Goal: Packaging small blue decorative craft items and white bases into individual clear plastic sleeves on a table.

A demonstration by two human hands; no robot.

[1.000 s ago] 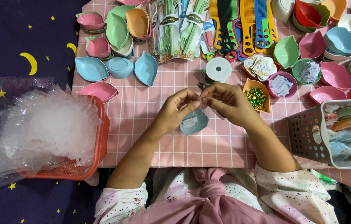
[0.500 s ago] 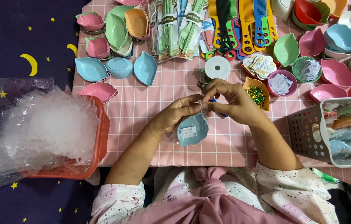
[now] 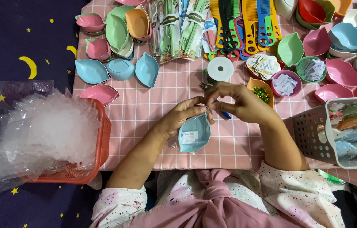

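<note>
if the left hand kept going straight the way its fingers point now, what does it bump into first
The left hand points up and right, and its fingertips already meet the right hand above the bagged blue dish. So the right hand's fingers come first; the white tape roll lies beyond, though depth is unclear.

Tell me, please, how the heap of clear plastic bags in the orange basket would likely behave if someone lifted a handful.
The clear plastic bags look thin and crumpled, so probably floppy and very light. They spill over the orange basket rim, so a handful may drag neighbours out. Their glossy film suggests they could slip apart.
</note>
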